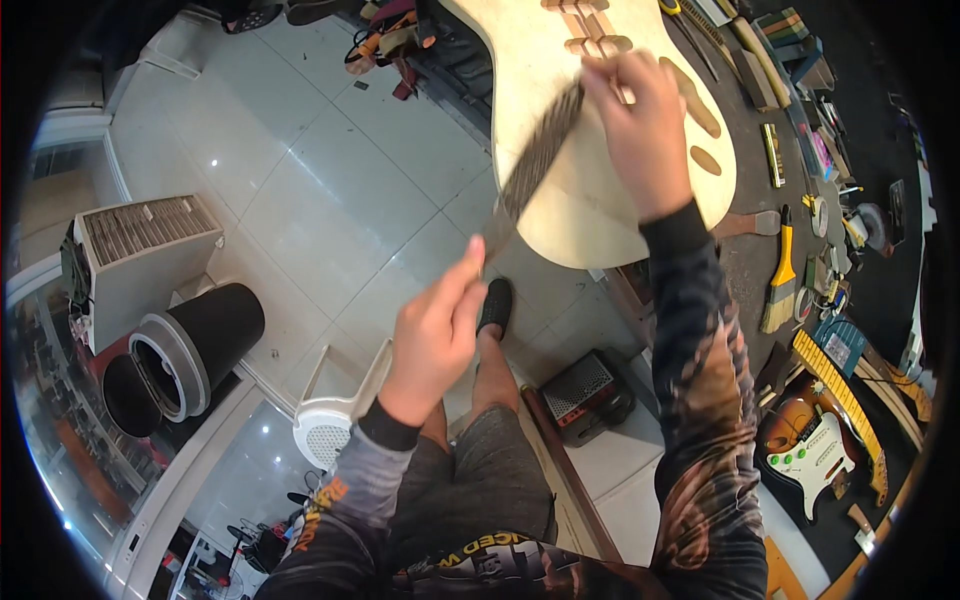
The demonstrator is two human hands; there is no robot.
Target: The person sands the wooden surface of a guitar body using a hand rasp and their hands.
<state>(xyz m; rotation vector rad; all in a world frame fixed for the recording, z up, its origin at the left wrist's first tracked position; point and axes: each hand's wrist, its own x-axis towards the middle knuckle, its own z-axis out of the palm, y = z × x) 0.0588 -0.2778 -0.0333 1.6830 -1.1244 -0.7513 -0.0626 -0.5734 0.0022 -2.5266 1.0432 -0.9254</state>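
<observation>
Our left hand (435, 335) and right hand (640, 130) sensibly gripped a stiff-looking file's (540, 160) ends, across the guitar body's (570, 225) edge.

Near the dark worktop's (748, 272) left edge lie a yellow-handled flat paintbrush (783, 270) and a sunburst, white-pickguarded electric guitar (818, 458).

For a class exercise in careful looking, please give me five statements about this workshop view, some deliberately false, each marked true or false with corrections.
1. The left hand and the right hand hold opposite ends of one file. True.
2. The large guitar body is painted black. False: it is pale wood.
3. The brush has a yellow handle. True.
4. The black bin is on the person's right. False: it is on the left.
5. The sunburst guitar has a white pickguard. True.
</observation>
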